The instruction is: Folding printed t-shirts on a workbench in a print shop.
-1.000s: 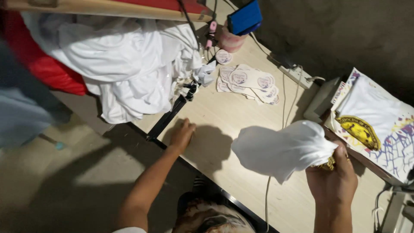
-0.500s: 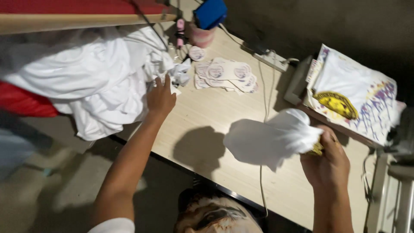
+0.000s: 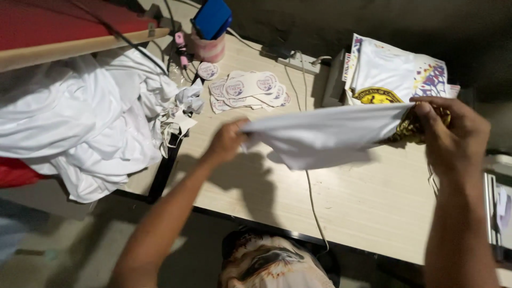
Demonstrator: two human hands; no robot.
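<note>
White shirt (image 3: 325, 136) stretched between 2 hands, left hand (image 3: 226, 141), right hand (image 3: 453, 133), above table edge (image 3: 256, 213)

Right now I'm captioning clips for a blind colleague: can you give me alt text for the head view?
Two bare hands stretch a white garment above a pale wooden table, the left hand gripping one end, the right hand the other. A heap of white cloth lies left, round printed stickers behind.

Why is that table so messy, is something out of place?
Yes. A crumpled heap of white cloth spills over the table's left edge instead of lying folded, and the round stickers sit in a loose, overlapping pile. The white shirt stretched between the left hand and right hand looks fine.
</note>
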